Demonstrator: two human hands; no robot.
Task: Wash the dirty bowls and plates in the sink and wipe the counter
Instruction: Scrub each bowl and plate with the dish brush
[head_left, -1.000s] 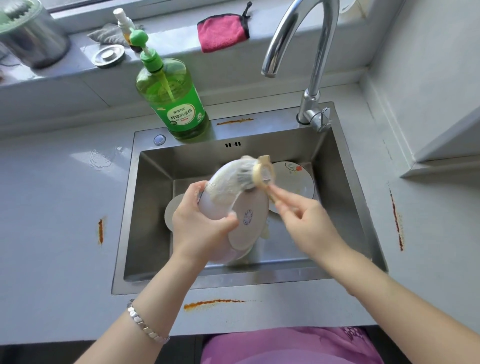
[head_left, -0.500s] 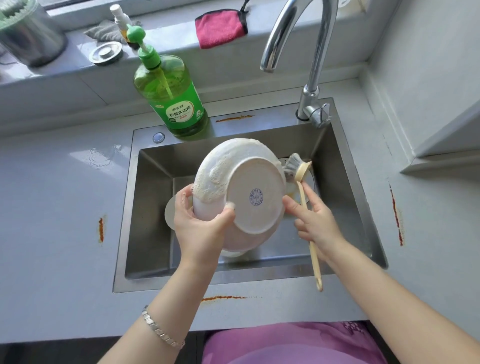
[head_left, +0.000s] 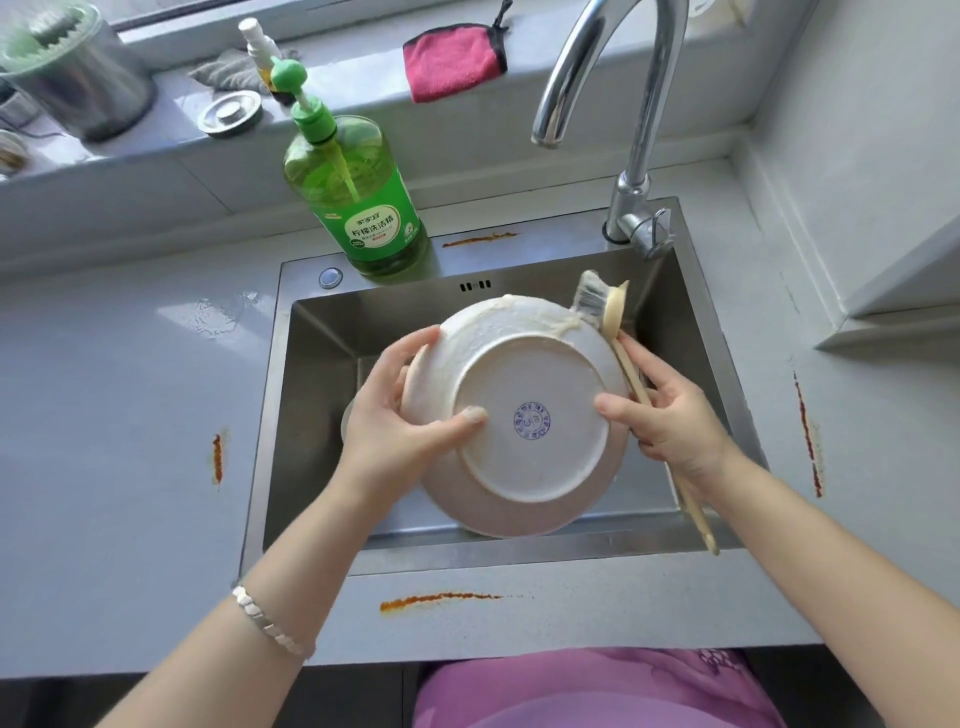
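Our left grip is clamping the sudsy plate; our right grip, plate plus dish brush. Suds are threatening a drop.

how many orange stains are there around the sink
4 stains: one left of the sink, one behind it, one in front, one at right. Arms may hide others.
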